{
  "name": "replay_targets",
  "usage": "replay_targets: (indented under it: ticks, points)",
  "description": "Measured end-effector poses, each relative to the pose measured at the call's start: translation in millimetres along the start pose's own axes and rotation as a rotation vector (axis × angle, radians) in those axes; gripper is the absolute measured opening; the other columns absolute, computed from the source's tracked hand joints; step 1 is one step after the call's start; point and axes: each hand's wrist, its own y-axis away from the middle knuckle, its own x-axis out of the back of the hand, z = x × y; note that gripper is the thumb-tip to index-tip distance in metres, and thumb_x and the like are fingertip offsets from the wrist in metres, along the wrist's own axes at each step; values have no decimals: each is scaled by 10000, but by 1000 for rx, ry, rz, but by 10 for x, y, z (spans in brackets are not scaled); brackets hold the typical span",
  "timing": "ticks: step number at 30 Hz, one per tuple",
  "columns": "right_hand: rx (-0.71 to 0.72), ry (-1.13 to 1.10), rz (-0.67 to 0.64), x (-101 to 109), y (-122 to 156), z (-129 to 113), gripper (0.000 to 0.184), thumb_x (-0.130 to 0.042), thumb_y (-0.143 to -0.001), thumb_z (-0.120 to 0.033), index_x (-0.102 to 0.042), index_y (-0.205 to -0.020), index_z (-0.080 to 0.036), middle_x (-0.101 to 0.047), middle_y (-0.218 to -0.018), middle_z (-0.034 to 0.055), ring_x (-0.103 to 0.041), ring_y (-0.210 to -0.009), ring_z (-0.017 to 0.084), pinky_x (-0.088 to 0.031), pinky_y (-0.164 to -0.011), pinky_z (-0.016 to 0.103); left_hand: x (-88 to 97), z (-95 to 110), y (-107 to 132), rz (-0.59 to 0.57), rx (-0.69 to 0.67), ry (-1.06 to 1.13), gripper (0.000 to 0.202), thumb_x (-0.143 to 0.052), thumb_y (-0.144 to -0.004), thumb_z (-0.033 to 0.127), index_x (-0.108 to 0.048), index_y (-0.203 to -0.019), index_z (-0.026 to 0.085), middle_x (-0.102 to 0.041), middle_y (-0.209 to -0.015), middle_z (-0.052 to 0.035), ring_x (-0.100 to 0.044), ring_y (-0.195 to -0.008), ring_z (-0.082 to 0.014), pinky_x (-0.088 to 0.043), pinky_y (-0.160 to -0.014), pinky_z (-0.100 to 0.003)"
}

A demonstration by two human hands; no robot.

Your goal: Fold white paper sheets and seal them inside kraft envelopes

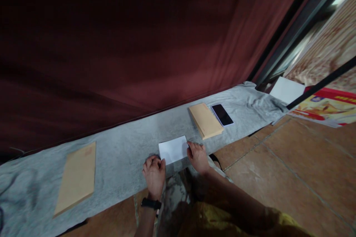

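A white sheet of paper [173, 150] lies on the grey cloth in front of me, between my two hands. My left hand [154, 172], with a black band on its wrist, has its fingers curled at the paper's lower left corner, the thumb along the edge. At the right edge, my right hand [198, 156] pinches the paper with its fingers bent. To the right of the paper lies a stack of tan envelopes [205, 120]. Another pile of tan envelopes [76, 177] lies further off to the left.
A phone [222, 114] with a dark screen lies beside the right envelope stack. The grey cloth [122, 155] covers a long narrow surface against a dark red curtain [155, 63]. A white box [287, 89] and a red and yellow printed box [328, 105] stand at the right, by the tiled floor [278, 170].
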Motion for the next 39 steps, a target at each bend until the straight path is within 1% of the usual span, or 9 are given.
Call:
replay_targets:
  ticks: [13, 16, 18, 21, 24, 26, 30, 36, 39]
  points:
    - [-22, 106, -110, 89, -31, -64, 332, -464, -1008, -211, -617, -1300, -185, -704, -1085, 110, -613, -997, 270, -374, -913, 406, 31, 46, -8, -1, 3, -63, 207, -552, -917, 333, -659, -811, 190, -636, -1132, -110, -572, -1082, -287, -460, -875, -408]
    - [-20, 118, -107, 99, -29, -73, 329, -466, -1011, -213, -622, -1300, -189, -704, -1081, 106, -612, -997, 259, -370, -912, 395, 42, 87, -5, 41, 23, -96, 234, -526, -928, 353, -650, -1001, 169, -633, -1117, -119, -592, -1048, -290, -485, -871, -434]
    - [-19, 120, -101, 104, -26, -79, 329, -461, -1016, -210, -624, -1301, -192, -705, -1082, 107, -613, -999, 253, -368, -913, 389, 16, 142, -1, 118, 2, -103, 344, -505, -932, 332, -596, -1203, 141, -596, -1259, -160, -582, -1125, -310, -490, -922, -480]
    - [-16, 120, -93, 109, -21, -83, 331, -451, -1023, -209, -625, -1303, -196, -706, -1084, 105, -616, -998, 249, -370, -909, 388, -97, 271, 14, 180, -193, -32, 459, -441, -947, 244, -492, -1391, 140, -458, -1498, -180, -462, -1363, -318, -435, -1085, -513]
    - [-13, 116, -86, 103, -16, -80, 328, -443, -1028, -209, -631, -1296, -198, -710, -1080, 99, -617, -992, 246, -372, -908, 389, -275, 422, 52, 132, -390, 25, 504, -371, -986, 227, -421, -1484, 172, -417, -1578, -139, -328, -1496, -274, -369, -1187, -498]
    - [-5, 117, -83, 91, -14, -74, 329, -442, -1027, -212, -630, -1297, -192, -710, -1077, 99, -616, -990, 249, -374, -911, 392, -392, 501, 88, 73, -435, -1, 516, -358, -999, 235, -409, -1508, 172, -420, -1592, -129, -296, -1521, -261, -346, -1211, -504]
    - [7, 134, -78, 60, -12, -57, 335, -448, -1020, -212, -629, -1300, -188, -707, -1063, 102, -611, -982, 254, -387, -910, 400, -523, 567, 152, 7, -396, -96, 521, -351, -1005, 239, -433, -1506, 121, -428, -1587, -163, -310, -1518, -264, -334, -1218, -507]
    - [5, 176, -69, 99, -30, -113, 333, -478, -1000, -216, -645, -1284, -170, -694, -1078, 123, -602, -1002, 277, -425, -897, 423, -521, 580, 173, -25, -354, -189, 547, -343, -1002, 222, -390, -1543, 156, -408, -1600, -151, -319, -1514, -270, -292, -1225, -533]
    - [56, 148, -56, 101, -53, -208, 338, -480, -1010, -250, -641, -1295, -167, -684, -1183, 137, -598, -1075, 284, -445, -942, 437, -527, 564, 178, -51, -361, -216, 596, -352, -969, 157, -341, -1565, 154, -358, -1623, -157, -285, -1528, -275, -269, -1231, -535]
